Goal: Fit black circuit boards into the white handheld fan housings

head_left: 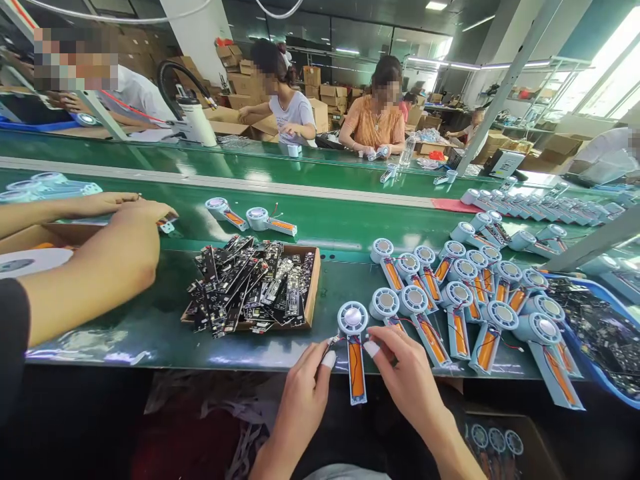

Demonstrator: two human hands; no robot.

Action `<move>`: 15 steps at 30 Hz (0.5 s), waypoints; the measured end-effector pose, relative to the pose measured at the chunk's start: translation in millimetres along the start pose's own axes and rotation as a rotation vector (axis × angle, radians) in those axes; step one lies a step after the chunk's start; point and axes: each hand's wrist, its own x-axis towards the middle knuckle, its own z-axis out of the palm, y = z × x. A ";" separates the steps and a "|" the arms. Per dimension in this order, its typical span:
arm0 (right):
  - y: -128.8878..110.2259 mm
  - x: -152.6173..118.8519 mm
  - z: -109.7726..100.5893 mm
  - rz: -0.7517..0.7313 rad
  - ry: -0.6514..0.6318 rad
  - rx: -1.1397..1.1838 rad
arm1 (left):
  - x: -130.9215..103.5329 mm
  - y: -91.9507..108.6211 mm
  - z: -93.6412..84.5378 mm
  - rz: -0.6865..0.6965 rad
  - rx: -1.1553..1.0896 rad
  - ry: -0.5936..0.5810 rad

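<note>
A light-blue handheld fan body with an orange battery in its open handle lies between my hands at the near edge of the bench. My left hand is closed to the left of the handle, pinching a narrow circuit board mostly hidden by the fingers; only its tip shows near the fan's wires. On the other side, my right hand pinches a small white wire connector beside the handle. White covers sit on both thumb tips. Left of the fan, a shallow cardboard box holds a heap of black circuit boards.
Several similar fan bodies crowd the bench to the right, beside a blue tray of dark parts. Two more fans lie on the green conveyor. A co-worker's arms reach in from the left. Other people sit across.
</note>
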 end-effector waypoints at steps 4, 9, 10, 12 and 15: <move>-6.4 17.7 7.6 -0.113 0.002 0.090 | -1.7 1.4 1.1 -0.038 -0.004 0.000; -10.3 22.2 17.2 -0.102 -0.151 0.184 | -4.4 14.5 -2.7 -0.152 -0.101 -0.042; -9.9 21.7 18.2 -0.108 -0.166 0.200 | -4.5 16.6 -3.6 -0.163 -0.119 -0.047; -8.2 20.7 18.8 -0.131 -0.188 0.232 | -3.9 19.4 -5.1 -0.176 -0.138 -0.056; -4.9 20.0 18.0 -0.154 -0.203 0.239 | -1.5 22.1 -7.0 -0.192 -0.172 -0.084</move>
